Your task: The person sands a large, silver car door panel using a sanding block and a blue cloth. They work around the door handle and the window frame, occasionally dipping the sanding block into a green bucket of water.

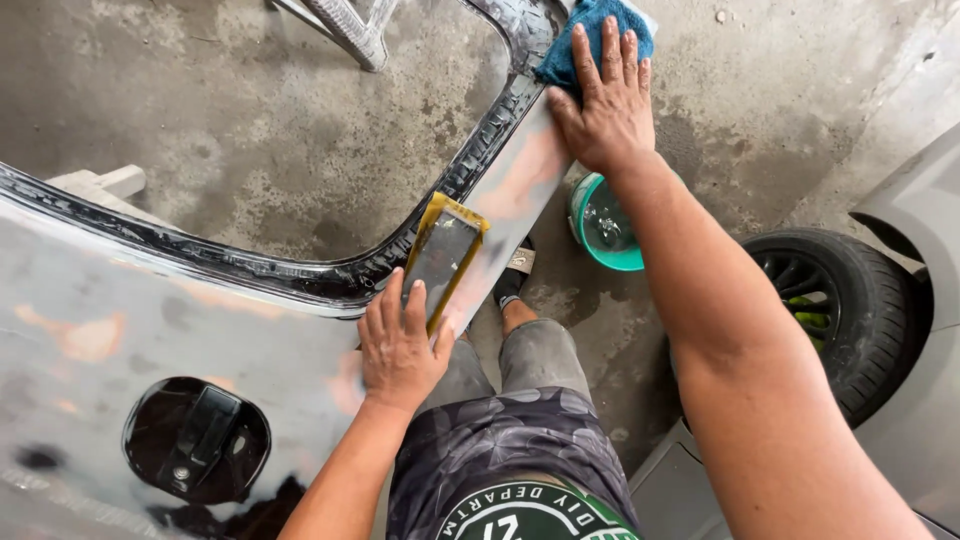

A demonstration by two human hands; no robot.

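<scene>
A sanded grey car door panel lies flat in front of me, with a black window frame and a dark handle recess. My left hand presses a yellow-edged sanding block against the door's narrow frame pillar. My right hand lies flat, fingers spread, on a blue cloth at the pillar's far end.
A teal bucket stands on the concrete floor under my right arm. A car's black wheel and grey bodywork are at the right. A metal stand leg shows through the window opening. My legs and foot are below the pillar.
</scene>
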